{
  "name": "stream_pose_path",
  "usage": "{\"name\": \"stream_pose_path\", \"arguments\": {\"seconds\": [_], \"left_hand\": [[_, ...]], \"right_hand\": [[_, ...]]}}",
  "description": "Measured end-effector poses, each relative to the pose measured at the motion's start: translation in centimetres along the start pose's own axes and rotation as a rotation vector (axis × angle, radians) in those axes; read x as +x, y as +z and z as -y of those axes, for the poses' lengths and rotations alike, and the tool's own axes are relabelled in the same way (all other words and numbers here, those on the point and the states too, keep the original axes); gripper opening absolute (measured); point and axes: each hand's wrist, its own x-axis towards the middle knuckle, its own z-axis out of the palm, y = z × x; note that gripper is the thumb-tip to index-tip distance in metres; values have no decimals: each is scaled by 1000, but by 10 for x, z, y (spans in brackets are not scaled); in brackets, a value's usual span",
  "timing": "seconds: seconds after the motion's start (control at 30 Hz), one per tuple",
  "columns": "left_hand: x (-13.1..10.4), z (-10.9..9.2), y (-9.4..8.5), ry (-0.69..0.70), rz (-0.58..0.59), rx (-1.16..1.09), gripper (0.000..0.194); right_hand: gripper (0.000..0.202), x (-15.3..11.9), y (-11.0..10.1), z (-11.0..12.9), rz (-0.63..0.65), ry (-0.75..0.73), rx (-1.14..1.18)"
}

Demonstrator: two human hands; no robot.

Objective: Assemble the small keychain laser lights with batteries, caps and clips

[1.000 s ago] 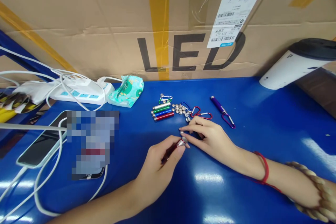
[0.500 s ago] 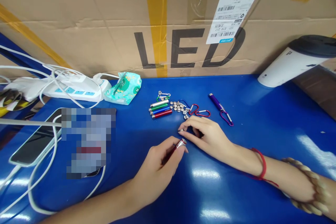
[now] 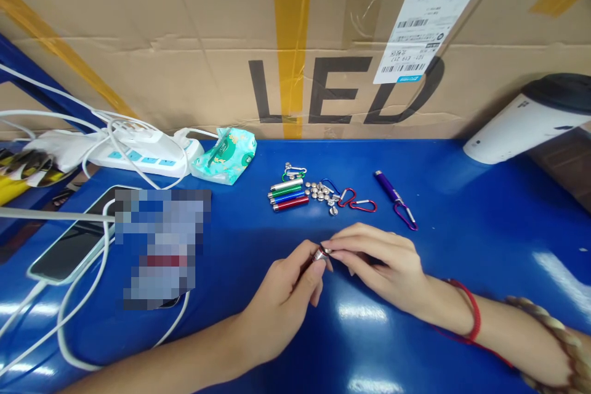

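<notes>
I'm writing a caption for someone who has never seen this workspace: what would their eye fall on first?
Probably the big black LED lettering on the cardboard box standing behind the blue tabletop. Next, the left hand holding a small metallic-ended tube front and centre, with the right hand's fingertips at its end. Beyond them lies a row of silver, green, blue and red tubes.

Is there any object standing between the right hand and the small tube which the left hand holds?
Nothing visible does: fingertips of the right hand are at the end of the small tube in the left hand. The silver discs lie farther back.
</notes>
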Motion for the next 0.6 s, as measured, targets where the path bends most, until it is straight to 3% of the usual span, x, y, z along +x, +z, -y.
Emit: {"name": "stream_pose_path", "arguments": {"seconds": [0.2,0.47,0.6], "left_hand": [[1,-1,0,-4,4,10,26],[1,-1,0,-30,14,23,26],[1,0,0,-26,14,23,26]], "right_hand": [[16,1,0,1,-20,8,44],[15,2,-1,-2,-31,130,130],[15,1,0,-2,-17,100,128]]}}
